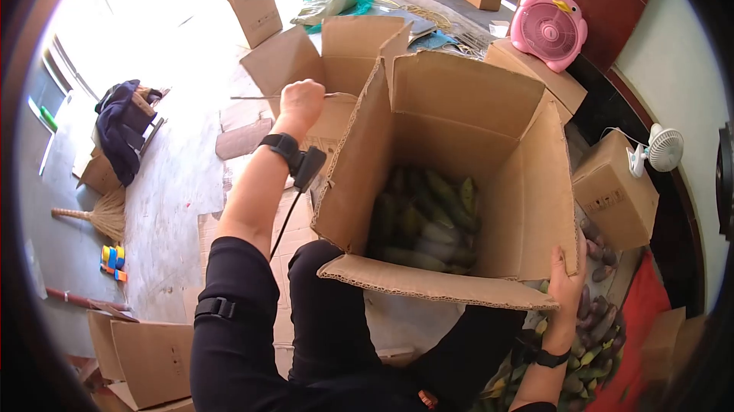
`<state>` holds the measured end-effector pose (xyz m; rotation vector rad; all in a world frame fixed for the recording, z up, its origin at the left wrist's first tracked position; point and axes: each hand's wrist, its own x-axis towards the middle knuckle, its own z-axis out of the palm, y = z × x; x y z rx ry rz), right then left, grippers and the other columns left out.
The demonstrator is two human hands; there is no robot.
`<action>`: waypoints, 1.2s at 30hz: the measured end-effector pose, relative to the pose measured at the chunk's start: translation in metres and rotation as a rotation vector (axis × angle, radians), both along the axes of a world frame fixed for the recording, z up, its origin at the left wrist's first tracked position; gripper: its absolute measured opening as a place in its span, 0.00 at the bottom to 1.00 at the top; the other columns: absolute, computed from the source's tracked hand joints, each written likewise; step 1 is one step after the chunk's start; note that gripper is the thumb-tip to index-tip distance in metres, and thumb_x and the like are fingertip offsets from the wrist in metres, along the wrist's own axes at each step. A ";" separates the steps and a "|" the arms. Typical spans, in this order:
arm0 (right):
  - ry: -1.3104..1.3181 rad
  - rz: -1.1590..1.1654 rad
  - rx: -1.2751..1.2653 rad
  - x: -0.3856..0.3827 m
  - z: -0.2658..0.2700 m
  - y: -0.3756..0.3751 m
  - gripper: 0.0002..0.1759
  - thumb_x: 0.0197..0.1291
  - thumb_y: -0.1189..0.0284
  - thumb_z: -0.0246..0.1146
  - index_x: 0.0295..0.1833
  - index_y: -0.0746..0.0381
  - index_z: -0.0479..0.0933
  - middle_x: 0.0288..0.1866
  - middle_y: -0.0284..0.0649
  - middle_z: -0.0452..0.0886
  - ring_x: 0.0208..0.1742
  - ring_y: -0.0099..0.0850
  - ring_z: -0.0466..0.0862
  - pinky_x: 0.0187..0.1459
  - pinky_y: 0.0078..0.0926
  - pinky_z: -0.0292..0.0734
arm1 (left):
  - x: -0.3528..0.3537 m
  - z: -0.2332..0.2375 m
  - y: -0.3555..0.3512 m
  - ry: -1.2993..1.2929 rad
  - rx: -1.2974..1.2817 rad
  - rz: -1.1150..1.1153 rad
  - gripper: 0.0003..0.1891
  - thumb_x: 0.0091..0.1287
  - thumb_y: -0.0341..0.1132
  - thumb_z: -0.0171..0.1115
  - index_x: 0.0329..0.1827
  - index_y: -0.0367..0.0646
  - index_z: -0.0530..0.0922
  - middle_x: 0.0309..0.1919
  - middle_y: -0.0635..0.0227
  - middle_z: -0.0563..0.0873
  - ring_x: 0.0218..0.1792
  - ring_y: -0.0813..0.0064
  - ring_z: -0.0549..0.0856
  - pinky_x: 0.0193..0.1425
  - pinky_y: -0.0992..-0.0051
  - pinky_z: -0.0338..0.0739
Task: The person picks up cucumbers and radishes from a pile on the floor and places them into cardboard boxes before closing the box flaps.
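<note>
Right hand (567, 278) gripping box (459, 98), green fruit (428, 217) inside

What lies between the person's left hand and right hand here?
In the head view, the open cardboard box fills the stretch between the left hand and the right hand, which grips its flap; greenish fruit lies inside.

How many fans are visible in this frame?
2: a pink round plastic fan atop a cardboard box at upper right; a small white plastic fan at the right edge. Others may be hidden.
</note>
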<state>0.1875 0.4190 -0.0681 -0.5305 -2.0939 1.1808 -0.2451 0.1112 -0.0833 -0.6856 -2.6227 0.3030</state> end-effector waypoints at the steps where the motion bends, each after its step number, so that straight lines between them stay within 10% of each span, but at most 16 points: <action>1: 0.004 -0.007 -0.002 0.000 -0.001 0.000 0.25 0.66 0.73 0.58 0.66 0.70 0.63 0.53 0.43 0.76 0.52 0.27 0.76 0.55 0.24 0.70 | 0.000 0.003 -0.006 -0.033 0.002 0.039 0.08 0.58 0.32 0.56 0.32 0.44 0.85 0.34 0.59 0.86 0.40 0.63 0.87 0.42 0.66 0.81; 15: -0.055 0.024 0.019 -0.001 0.008 -0.003 0.26 0.66 0.74 0.57 0.68 0.68 0.61 0.54 0.42 0.77 0.53 0.25 0.76 0.55 0.22 0.70 | 0.008 0.004 -0.011 -0.149 0.485 0.118 0.09 0.58 0.41 0.60 0.36 0.49 0.84 0.36 0.60 0.85 0.42 0.59 0.84 0.46 0.61 0.77; 36: -0.061 0.091 -0.044 0.006 0.011 0.005 0.27 0.67 0.73 0.56 0.68 0.68 0.60 0.58 0.44 0.74 0.56 0.28 0.74 0.58 0.25 0.68 | -0.011 -0.058 0.011 -0.276 0.335 -0.034 0.21 0.60 0.28 0.59 0.58 0.51 0.76 0.47 0.58 0.82 0.52 0.57 0.79 0.54 0.60 0.74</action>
